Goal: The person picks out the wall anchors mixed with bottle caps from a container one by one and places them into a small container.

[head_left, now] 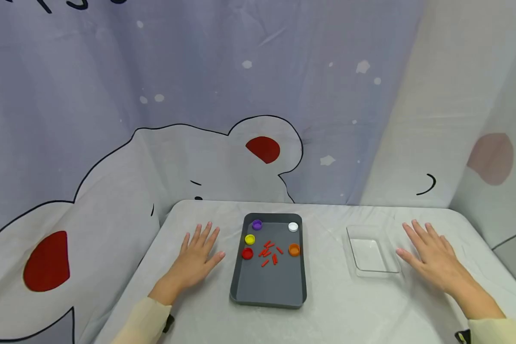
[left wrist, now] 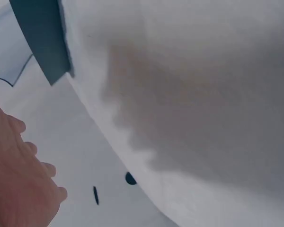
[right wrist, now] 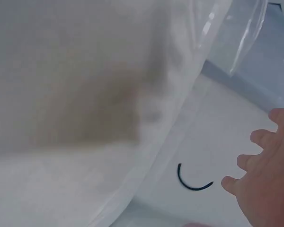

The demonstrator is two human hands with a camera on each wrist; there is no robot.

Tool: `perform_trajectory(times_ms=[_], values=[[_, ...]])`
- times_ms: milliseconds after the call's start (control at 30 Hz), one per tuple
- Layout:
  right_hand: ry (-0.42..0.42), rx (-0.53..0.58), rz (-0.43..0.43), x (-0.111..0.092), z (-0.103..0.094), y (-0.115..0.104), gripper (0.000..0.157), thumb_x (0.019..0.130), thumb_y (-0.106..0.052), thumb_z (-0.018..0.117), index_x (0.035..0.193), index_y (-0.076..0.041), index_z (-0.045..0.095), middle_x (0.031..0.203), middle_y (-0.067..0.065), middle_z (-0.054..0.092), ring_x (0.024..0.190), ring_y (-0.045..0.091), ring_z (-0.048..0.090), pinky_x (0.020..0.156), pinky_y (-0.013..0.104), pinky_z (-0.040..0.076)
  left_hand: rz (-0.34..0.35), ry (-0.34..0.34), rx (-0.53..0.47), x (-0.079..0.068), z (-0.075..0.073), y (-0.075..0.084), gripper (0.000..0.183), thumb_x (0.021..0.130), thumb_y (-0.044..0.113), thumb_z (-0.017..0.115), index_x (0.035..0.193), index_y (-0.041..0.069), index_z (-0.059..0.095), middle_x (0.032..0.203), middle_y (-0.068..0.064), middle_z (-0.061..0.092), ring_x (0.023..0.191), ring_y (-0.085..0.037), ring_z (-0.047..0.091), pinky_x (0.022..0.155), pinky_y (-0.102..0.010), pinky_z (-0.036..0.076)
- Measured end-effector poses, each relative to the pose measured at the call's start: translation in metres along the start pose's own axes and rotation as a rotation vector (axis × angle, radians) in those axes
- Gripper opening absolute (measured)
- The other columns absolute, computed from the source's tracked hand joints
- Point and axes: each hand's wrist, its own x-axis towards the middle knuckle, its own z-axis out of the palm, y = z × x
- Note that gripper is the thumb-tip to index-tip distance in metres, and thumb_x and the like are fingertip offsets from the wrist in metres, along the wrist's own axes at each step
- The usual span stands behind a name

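My left hand is held with fingers spread to the left of a dark grey tray, touching nothing. On the tray lie several small red sticks in a loose cluster. Round them sit small round caps or pots: purple, yellow, red, white and orange. My right hand, fingers spread as well, is just right of a clear rectangular container. Nothing is in either palm in the wrist views, where the left hand and right hand show at the edges.
A white cloth covers the table. Behind it hangs a printed curtain with a white bear shape, and another white sheet closes off the right side.
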Motion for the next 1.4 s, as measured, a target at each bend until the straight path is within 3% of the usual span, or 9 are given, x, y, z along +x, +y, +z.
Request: perform_trajectory(times_ms=[500,767,1067,1400], values=[[0.025,0.105,-0.087,0.010,0.009,-0.048,0.073,0.102,-0.036,0.061,0.161,-0.009,0.028,0.164,0.024,0.024,0.155,0.041,0.006,0.122,0.059,-0.004,0.057,-0.020,-0.075,-0.013,-0.001,0.038,0.078,0.103,0.059,0.045,0.162,0.013,0.023,0.170,-0.009,0.012,0.156,-0.036,0.005,0.119,-0.065,0.004],[0.049,0.158,-0.117,0.013,0.018,-0.073,0.071,0.100,-0.034,0.065,0.158,-0.009,0.034,0.159,0.024,0.033,0.153,0.041,0.015,0.120,0.060,0.007,0.061,-0.041,-0.048,-0.019,0.006,0.054,0.081,0.102,0.063,0.043,0.163,0.013,0.023,0.170,-0.008,0.010,0.156,-0.035,0.003,0.119,-0.064,0.008],[0.041,0.205,-0.127,0.017,0.027,-0.096,0.069,0.099,-0.034,0.066,0.157,-0.011,0.036,0.159,0.019,0.034,0.151,0.041,0.019,0.115,0.065,0.018,0.077,-0.088,-0.039,-0.028,0.009,0.071,0.082,0.101,0.063,0.045,0.163,0.015,0.022,0.171,-0.006,0.007,0.157,-0.032,0.001,0.120,-0.064,0.009],[0.028,0.248,-0.154,0.025,0.038,-0.116,0.069,0.098,-0.033,0.068,0.156,-0.008,0.039,0.158,0.018,0.035,0.147,0.046,0.025,0.107,0.069,0.027,0.084,-0.078,-0.003,-0.038,0.020,0.079,0.083,0.100,0.065,0.044,0.161,0.013,0.027,0.169,-0.012,0.017,0.155,-0.038,0.008,0.119,-0.066,0.011]])
